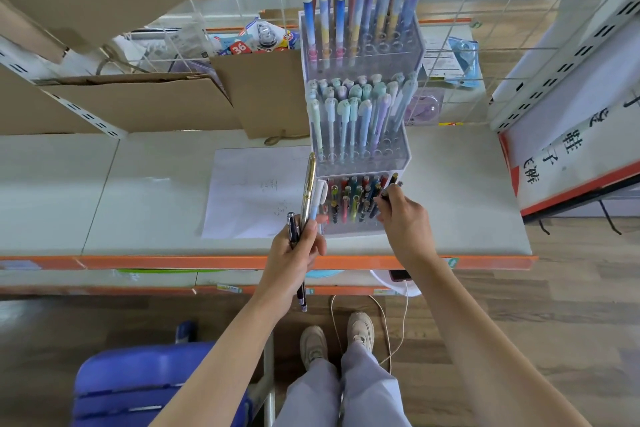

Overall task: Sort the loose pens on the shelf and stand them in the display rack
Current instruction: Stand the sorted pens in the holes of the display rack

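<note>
The right hand (403, 218) pinches a dark pen (390, 188), tip down and tilted, directly over the rack's (363, 163) lowest tier at its right edge. The left hand (298, 250) grips three spare pens (306, 191) upright just left of the rack.

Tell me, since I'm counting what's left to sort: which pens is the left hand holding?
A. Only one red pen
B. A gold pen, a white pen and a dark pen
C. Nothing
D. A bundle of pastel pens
B: the left hand grips a gold pen, a white pen and a dark pen beside the display rack.
</note>
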